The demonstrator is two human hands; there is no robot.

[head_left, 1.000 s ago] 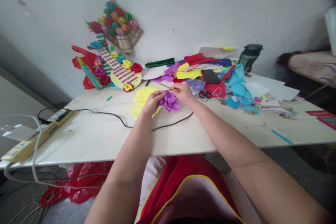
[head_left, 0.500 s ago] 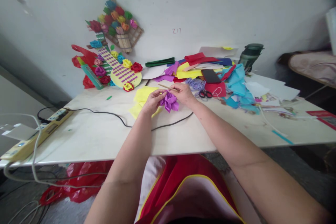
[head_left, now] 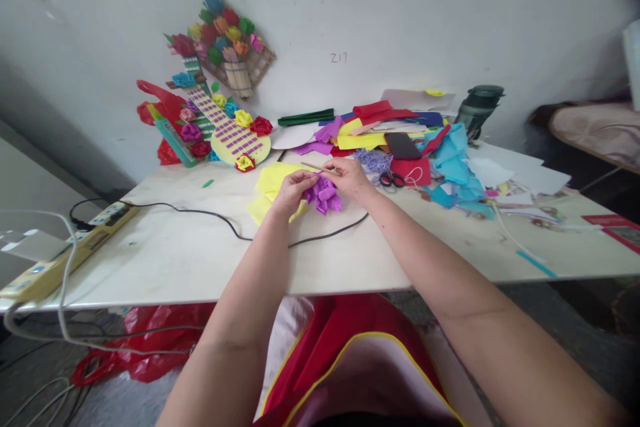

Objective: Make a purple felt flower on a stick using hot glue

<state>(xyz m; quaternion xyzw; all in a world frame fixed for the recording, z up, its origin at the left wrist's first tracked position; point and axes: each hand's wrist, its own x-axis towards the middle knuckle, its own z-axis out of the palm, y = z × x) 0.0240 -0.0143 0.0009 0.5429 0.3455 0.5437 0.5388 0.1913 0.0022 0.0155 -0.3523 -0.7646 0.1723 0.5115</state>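
A purple paper flower [head_left: 324,195] is held between my two hands above the table, its crinkled petals hanging down. My left hand [head_left: 295,191] pinches its left edge with thumb and fingers. In my right hand [head_left: 351,178] a thin wooden stick [head_left: 313,166] lies across the top of the flower, pointing left; the fingertips are also at the purple paper. Behind and left of the flower, yellow crepe paper [head_left: 267,188] lies on the table, partly covered by my left hand.
Scissors [head_left: 391,179], purple shredded paper [head_left: 374,160], a phone [head_left: 403,145] and blue crepe paper [head_left: 453,160] lie to the right. A black cable [head_left: 200,211] crosses the table from the power strip [head_left: 75,250]. A guitar-shaped craft [head_left: 235,137] and a bottle [head_left: 479,111] stand behind.
Both hands stay in nearly the same place, still gripping the purple flower and the stick. Only small finger shifts show, and the whole view has moved slightly.
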